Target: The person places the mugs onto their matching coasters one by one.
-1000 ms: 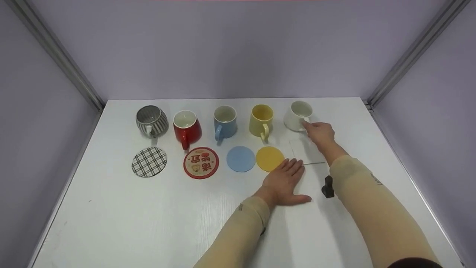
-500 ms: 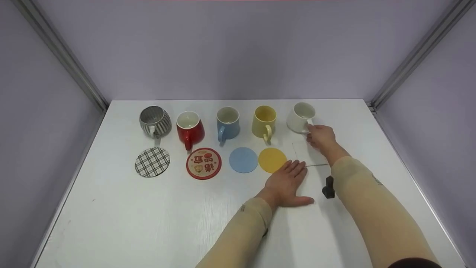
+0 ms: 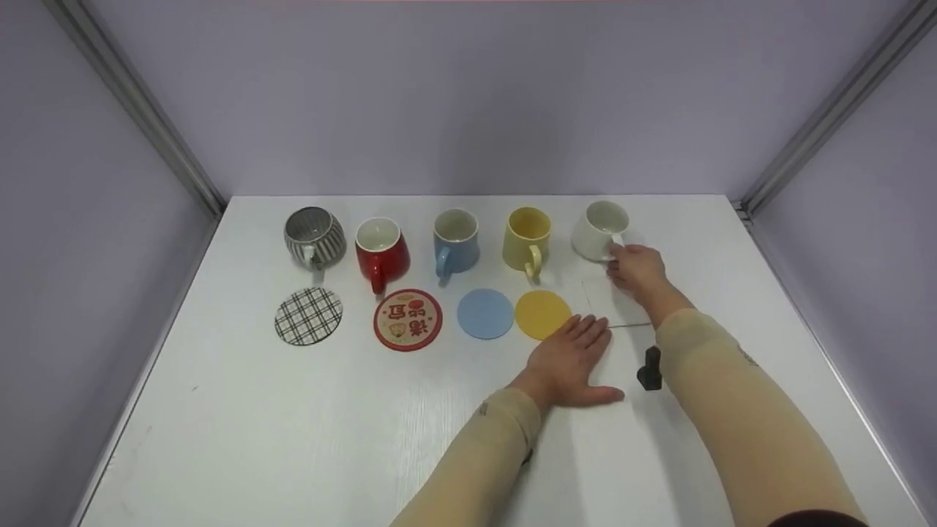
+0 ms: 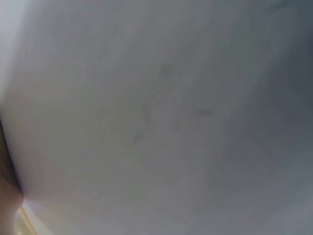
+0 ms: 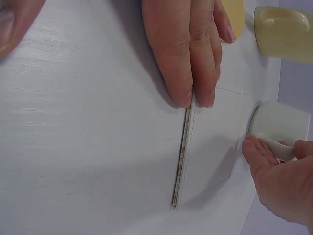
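My right hand (image 3: 638, 272) pinches the handle of a white mug (image 3: 594, 236) at the right end of a row of mugs. In the right wrist view the thumb is on top of that handle and the fingers lie beneath it. My left hand (image 3: 569, 366) lies palm down, thumb spread, on the white table. Its fingertips touch the near edge of a thin white square coaster (image 5: 210, 152), which lies in front of the white mug. A yellow round coaster (image 3: 542, 313) is beside the left fingertips. Only a sliver of skin (image 4: 7, 205) shows in the left wrist view.
Left of the white mug stand a yellow mug (image 3: 525, 240), a blue mug (image 3: 457, 241), a red mug (image 3: 383, 256) and a grey striped mug (image 3: 315, 238). Before them lie blue (image 3: 484, 313), red patterned (image 3: 408, 320) and checked (image 3: 308, 316) round coasters. Walls enclose the table.
My right fingers have curled in below the white mug's handle. The left hand stays on the table. The whole head view has shifted slightly, so everything sits further right.
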### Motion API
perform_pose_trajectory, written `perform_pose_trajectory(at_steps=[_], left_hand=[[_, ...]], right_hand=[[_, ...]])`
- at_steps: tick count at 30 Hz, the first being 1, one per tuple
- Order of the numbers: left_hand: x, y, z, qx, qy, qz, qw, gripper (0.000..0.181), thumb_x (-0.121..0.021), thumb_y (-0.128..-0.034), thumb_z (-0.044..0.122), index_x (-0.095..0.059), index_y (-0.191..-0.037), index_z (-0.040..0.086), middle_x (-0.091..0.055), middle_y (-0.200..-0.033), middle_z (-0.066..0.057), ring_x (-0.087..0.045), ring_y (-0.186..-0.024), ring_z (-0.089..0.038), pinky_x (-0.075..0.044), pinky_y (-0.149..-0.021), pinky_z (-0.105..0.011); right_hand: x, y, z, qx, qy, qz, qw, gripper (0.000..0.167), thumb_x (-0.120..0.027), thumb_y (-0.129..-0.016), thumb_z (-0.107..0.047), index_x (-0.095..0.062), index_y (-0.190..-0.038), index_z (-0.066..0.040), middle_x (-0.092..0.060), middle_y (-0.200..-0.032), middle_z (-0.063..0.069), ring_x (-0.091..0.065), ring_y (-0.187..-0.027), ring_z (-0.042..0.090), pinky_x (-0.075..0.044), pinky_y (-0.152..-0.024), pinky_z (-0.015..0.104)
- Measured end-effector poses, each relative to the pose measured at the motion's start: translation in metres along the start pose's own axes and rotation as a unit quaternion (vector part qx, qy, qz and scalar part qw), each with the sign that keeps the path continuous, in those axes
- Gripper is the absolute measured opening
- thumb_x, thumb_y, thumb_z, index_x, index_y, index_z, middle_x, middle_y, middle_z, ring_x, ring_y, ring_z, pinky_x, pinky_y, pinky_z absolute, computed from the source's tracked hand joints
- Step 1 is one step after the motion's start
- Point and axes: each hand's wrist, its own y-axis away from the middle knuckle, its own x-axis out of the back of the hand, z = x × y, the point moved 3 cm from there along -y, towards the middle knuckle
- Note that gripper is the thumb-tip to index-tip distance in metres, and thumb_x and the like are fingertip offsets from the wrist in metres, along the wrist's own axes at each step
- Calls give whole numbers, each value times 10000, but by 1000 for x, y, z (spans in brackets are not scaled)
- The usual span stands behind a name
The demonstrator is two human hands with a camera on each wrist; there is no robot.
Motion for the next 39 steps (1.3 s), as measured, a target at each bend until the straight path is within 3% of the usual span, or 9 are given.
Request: perform_pose_trajectory(at_steps=[6,18,39], left_hand=[[-2,-2,-1,-16,93,-15,10000,1088,-174,-917,922,-153,-1719,187,-86,-1781,25,-32,-1634,-151,53,-1296,-339],[-2,-2,0,53,14,-36,10000,1099,-151,-902,936,-153,-1719,200,-92,-1780,37,-28,-1632,-141,54,-1293,-324],[-2,-2,0,27,29,-73,10000,1105,-153,-900,939,-140,-1720,197,-70,-1780,37,-31,-1633,-147,52,-1293,-331]], right_hand=[[-1,1,-1,58,62,-23,10000,576,-416,-1158,-280,-342,-1594,90,-518,-1525,298,-539,-1422,365,-456,-1162,392],[-5,3,-1,201,-426,116,9988,563,-409,-1159,-228,-321,-1586,128,-506,-1501,357,-529,-1419,410,-463,-1155,407],[-6,7,-3,207,-472,375,9980,567,-421,-1160,-247,-323,-1602,94,-529,-1501,311,-542,-1413,372,-474,-1145,383]])
